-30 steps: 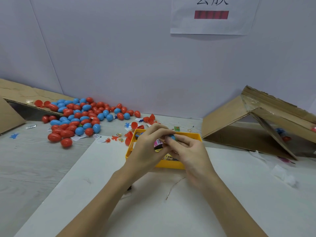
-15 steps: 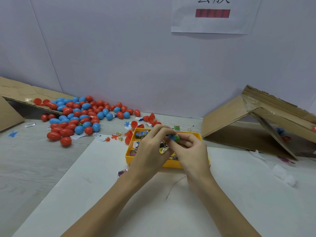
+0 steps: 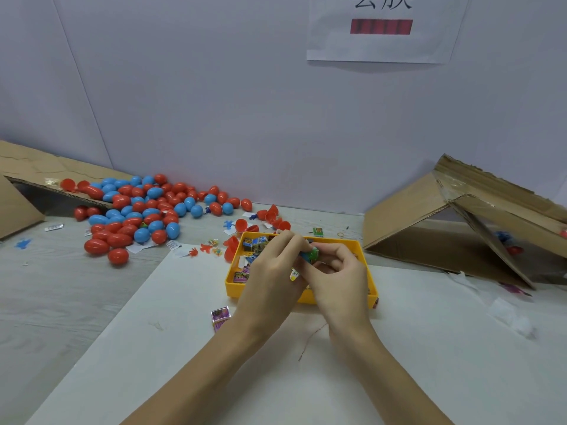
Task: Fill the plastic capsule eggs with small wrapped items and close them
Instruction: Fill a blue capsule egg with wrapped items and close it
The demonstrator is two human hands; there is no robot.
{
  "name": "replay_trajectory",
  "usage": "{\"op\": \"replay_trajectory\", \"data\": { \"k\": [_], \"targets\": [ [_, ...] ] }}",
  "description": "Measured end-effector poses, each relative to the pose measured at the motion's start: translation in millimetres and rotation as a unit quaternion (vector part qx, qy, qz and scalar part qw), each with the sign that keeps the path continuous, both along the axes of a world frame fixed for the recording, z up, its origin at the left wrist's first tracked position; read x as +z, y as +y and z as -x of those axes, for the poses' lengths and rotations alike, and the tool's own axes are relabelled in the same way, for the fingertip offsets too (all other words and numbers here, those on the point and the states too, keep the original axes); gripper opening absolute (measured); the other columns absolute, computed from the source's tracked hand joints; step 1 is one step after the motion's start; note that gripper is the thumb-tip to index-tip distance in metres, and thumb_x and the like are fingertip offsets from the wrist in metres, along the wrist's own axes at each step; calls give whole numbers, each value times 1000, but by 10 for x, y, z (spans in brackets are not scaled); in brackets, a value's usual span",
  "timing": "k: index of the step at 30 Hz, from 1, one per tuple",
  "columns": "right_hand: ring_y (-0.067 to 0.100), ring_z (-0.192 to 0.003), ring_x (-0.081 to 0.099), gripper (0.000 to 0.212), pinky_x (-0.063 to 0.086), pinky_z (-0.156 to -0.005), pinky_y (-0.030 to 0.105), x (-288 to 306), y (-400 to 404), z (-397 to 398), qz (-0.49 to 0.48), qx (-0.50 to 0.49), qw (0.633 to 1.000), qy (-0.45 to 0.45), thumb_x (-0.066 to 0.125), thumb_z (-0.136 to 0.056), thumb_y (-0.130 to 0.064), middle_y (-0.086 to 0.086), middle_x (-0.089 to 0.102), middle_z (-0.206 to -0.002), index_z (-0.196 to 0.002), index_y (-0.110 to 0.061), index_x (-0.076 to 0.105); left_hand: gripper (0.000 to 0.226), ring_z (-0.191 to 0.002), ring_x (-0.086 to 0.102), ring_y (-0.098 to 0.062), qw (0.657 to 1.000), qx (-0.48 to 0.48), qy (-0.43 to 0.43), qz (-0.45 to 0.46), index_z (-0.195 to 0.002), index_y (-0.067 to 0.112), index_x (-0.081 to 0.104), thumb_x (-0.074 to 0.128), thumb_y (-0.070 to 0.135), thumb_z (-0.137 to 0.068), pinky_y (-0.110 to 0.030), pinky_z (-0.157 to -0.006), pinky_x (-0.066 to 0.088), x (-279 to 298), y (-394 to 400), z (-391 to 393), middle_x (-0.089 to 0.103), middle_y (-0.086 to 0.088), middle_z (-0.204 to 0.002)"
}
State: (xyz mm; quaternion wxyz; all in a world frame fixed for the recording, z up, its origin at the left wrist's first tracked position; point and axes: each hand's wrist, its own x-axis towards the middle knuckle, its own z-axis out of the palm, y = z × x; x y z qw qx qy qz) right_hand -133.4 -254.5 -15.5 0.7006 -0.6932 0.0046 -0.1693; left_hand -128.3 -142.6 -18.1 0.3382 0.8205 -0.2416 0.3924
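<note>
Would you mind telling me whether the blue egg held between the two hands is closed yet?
Cannot tell: the left hand and right hand cover most of the blue plastic capsule egg, hiding its seam.

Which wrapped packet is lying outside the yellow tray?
The purple packet on the white sheet, just left of the left hand's wrist; the others sit inside the tray.

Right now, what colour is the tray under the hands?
Yellow-orange tray, plain with no pattern; the head view, the only one, shows it.
</note>
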Motion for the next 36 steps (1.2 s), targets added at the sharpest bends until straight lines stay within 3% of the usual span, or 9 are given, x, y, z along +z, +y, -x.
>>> {"op": "replay_trajectory", "data": {
  "k": [7, 12, 17, 20, 25, 29, 36],
  "targets": [
    [-4, -83, 70, 32, 57, -64, 15, -3, 46, 39, 15, -10, 1000, -1, 88, -78, -20, -15, 73, -87, -95, -32, 64, 44, -96, 60, -16, 1000, 4, -10, -24, -98, 10, 67, 85, -14, -65, -24, -79, 54, -14, -11, 13, 64, 1, -104],
    [5, -86, 71, 30, 60, -74, 21, 58, -4, 39, 43, 37, 998, 16, 84, -84, -25, -10, 72, -97, -105, -28, 63, 45, -97, 59, -9, 1000, 4, 6, -8, -98, 9, 67, 85, -15, -65, -15, -82, 54, 18, -9, 3, 65, -1, -104],
    [9, -94, 75, 15, 61, -77, 22, 161, -90, 22, -55, 98, 993, 30, 64, -101, -22, -2, 79, -97, -114, -22, 71, 31, -95, 64, -14, 991, -17, 54, 120, -104, 10, 66, 85, 15, -80, -23, -81, 58, 115, 107, -38, 62, 3, -102],
    [14, -95, 76, 13, 61, -78, 24, 176, -147, 3, -64, 84, 994, 37, 68, -99, -18, 3, 79, -99, -110, -17, 74, 33, -99, 65, -17, 991, -39, 69, 108, -106, 10, 68, 86, 19, -79, -27, -82, 60, 138, 113, -34, 60, 2, -105],
    [19, -96, 76, 15, 60, -81, 26, 208, -253, -43, -123, 64, 988, 66, 68, -98, -16, 9, 78, -102, -110, -10, 73, 37, -105, 67, -12, 986, -98, 90, 99, -116, 9, 71, 83, 17, -82, -21, -87, 57, 125, 112, -47, 62, 1, -110],
    [19, -93, 76, 11, 62, -77, 25, 202, -265, -51, -107, 50, 991, 53, 69, -97, -18, 9, 78, -99, -105, -12, 73, 33, -102, 70, -13, 977, -107, 111, 148, -116, 8, 73, 80, 13, -83, -23, -86, 59, 118, 112, -56, 65, 1, -108],
    [18, -89, 78, 24, 61, -71, 22, 237, -324, -70, -11, 120, 991, 58, 74, -94, -13, 13, 78, -101, -115, -6, 66, 30, -104, 69, -14, 970, -118, 155, 143, -117, 11, 72, 76, 6, -87, -26, -86, 60, 96, 205, -123, 65, 2, -111]
  ]
}}
